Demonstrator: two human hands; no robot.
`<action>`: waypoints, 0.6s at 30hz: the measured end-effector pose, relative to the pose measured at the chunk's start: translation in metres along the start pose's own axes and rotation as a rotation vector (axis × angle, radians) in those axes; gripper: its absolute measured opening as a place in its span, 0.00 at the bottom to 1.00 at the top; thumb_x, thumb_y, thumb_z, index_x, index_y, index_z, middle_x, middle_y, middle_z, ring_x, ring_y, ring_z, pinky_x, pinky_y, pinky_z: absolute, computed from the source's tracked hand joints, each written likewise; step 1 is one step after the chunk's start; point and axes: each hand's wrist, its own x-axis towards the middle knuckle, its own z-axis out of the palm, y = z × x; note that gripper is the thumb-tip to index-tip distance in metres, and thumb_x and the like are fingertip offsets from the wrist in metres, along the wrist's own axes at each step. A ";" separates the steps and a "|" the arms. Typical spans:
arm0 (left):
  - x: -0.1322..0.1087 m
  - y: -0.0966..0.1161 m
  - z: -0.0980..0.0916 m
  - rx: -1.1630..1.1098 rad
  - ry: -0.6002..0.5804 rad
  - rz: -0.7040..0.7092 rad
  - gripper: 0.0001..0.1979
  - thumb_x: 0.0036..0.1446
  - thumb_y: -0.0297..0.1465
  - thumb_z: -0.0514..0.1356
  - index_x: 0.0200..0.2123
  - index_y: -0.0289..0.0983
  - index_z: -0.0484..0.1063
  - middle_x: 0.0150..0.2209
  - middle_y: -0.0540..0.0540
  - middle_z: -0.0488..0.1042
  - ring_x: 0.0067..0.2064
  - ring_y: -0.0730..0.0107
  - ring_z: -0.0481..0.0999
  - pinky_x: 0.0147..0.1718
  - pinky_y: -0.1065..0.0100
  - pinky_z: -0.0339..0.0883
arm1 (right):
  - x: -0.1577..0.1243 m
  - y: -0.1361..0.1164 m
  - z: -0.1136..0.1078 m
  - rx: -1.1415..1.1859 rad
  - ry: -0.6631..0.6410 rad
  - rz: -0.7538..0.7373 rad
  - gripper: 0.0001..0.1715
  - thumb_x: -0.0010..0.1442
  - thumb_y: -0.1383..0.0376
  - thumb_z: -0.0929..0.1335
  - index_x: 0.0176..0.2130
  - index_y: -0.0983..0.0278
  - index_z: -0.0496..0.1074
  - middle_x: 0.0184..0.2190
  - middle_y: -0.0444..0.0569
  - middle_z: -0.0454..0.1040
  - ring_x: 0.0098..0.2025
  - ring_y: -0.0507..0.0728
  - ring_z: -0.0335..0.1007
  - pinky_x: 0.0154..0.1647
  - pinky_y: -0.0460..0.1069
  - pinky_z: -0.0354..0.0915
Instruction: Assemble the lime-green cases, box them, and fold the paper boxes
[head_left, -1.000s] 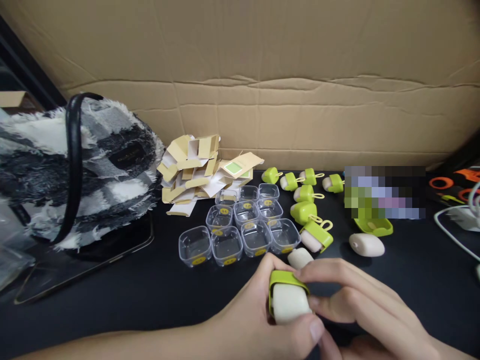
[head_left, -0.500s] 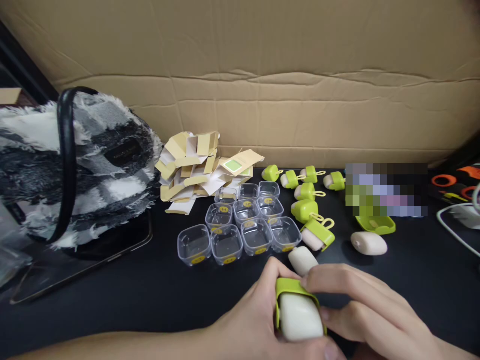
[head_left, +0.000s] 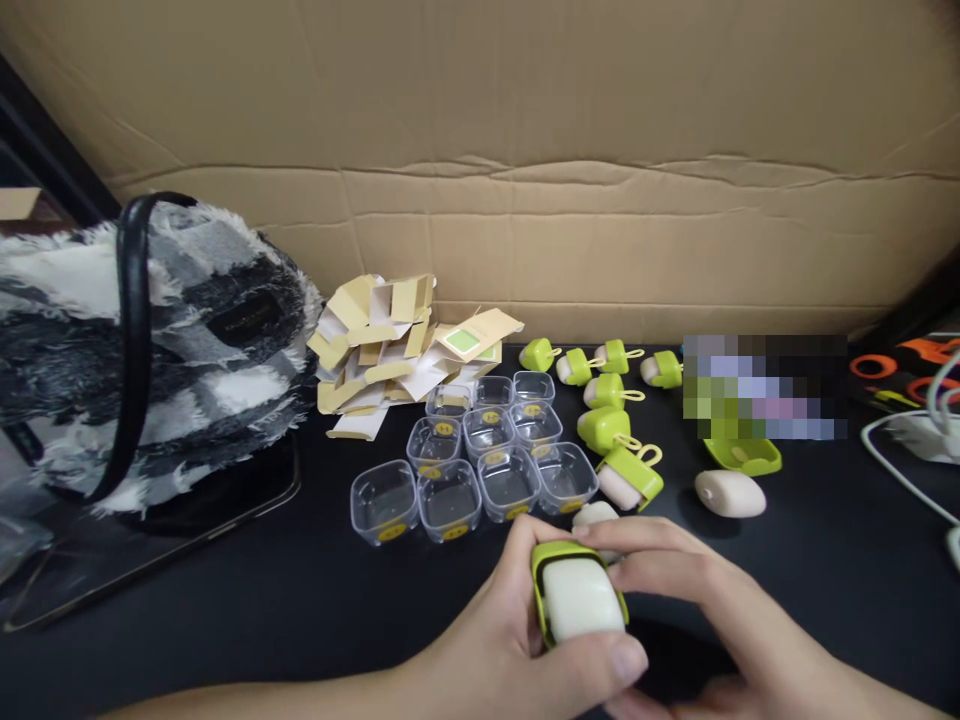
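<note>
My left hand (head_left: 510, 625) is closed around a white rounded block in a lime-green case (head_left: 556, 552), its thumb across the bottom of the white face (head_left: 582, 598). My right hand (head_left: 697, 585) grips the same case from the right, with two fingertips at its upper right edge. The case's back is hidden. Just behind the fingers lies a bare white block (head_left: 595, 515), partly covered by my right hand. Beyond it lies another green-cased block with a loop strap (head_left: 631, 474). A second bare white block (head_left: 730, 494) rests to the right.
Clear plastic cups with yellow stickers (head_left: 449, 497) stand in rows, left of several green-cased blocks (head_left: 606, 429). Flattened cartons (head_left: 382, 340) are piled behind. A fluffy checked bag (head_left: 225, 290) stands left. An open green shell (head_left: 744, 455), orange-handled scissors (head_left: 871, 367) and a white cable (head_left: 892, 470) lie right.
Both hands have moved slightly left with the cased block, which now tilts more. My right fingers have shifted along the case's edge, and the bare block behind is more covered.
</note>
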 end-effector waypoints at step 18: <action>0.001 -0.006 -0.008 0.339 -0.169 0.002 0.12 0.56 0.38 0.60 0.30 0.36 0.64 0.34 0.51 0.62 0.21 0.86 0.55 0.20 0.76 0.48 | 0.050 0.081 -0.084 -0.465 0.051 0.417 0.10 0.55 0.64 0.67 0.39 0.63 0.73 0.34 0.49 0.75 0.30 0.58 0.72 0.35 0.55 0.69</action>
